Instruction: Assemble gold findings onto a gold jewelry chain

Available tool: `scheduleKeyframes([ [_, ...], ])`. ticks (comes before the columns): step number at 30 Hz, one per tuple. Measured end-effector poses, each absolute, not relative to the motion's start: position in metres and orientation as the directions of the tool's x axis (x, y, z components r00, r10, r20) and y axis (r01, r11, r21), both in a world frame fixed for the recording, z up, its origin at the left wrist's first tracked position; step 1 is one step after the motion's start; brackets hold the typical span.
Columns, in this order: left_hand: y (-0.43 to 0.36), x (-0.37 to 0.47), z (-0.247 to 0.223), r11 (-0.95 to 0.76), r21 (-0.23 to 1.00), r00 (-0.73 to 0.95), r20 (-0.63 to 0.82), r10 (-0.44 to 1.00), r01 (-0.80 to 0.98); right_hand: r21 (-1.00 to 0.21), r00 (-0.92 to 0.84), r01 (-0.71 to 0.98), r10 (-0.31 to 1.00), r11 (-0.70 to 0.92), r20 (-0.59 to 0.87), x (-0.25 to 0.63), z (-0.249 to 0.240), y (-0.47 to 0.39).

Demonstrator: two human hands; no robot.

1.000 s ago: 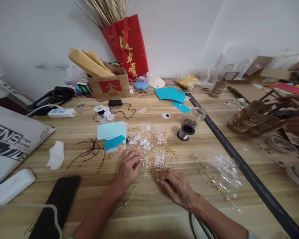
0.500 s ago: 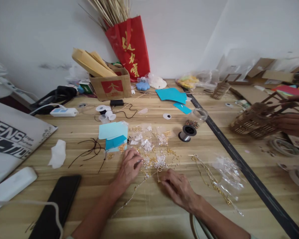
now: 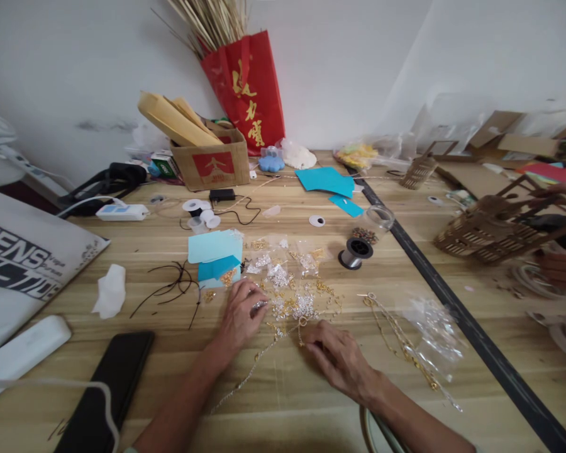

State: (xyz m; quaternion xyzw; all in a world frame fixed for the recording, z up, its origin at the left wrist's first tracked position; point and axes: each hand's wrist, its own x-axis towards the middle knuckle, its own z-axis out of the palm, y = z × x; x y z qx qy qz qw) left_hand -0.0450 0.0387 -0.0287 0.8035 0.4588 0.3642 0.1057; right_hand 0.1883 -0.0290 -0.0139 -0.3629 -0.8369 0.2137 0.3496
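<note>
My left hand [image 3: 244, 311] rests at the left of the bead pile, its fingers curled together. A small dark, shiny bit shows by the thumb, too small to name. My right hand [image 3: 340, 355] lies lower right of the pile. Its thumb and forefinger pinch the short end of a thin gold chain [image 3: 256, 357], by a small ring. The rest of that chain trails down left across the table. Clear beads [image 3: 304, 304] and gold beads [image 3: 327, 289] lie loose between and beyond my hands. More gold chains [image 3: 396, 333] are at the right.
Small plastic bags [image 3: 431, 321], a wire spool [image 3: 355, 253], a jar of beads [image 3: 376, 220] and blue cards [image 3: 216, 246] surround the work. A phone [image 3: 108, 390] and black cord [image 3: 174, 289] lie left. At right, a co-worker's hand [image 3: 563, 270] is near brown lantern-like baskets [image 3: 481, 229].
My left fingers have shifted very slightly; my right hand stays in place. At the right, the co-worker's lower hand has moved away from the brown basket, down and rightward.
</note>
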Motion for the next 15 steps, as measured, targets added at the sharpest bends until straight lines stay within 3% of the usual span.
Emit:
scheduleKeyframes([
  [15, 0.036, -0.037, -0.0296, -0.611, 0.515, 0.403, 0.465, 0.788, 0.601, -0.61, -0.491, 0.475, 0.766, 0.634, 0.415, 0.1884, -0.0162, -0.0296],
])
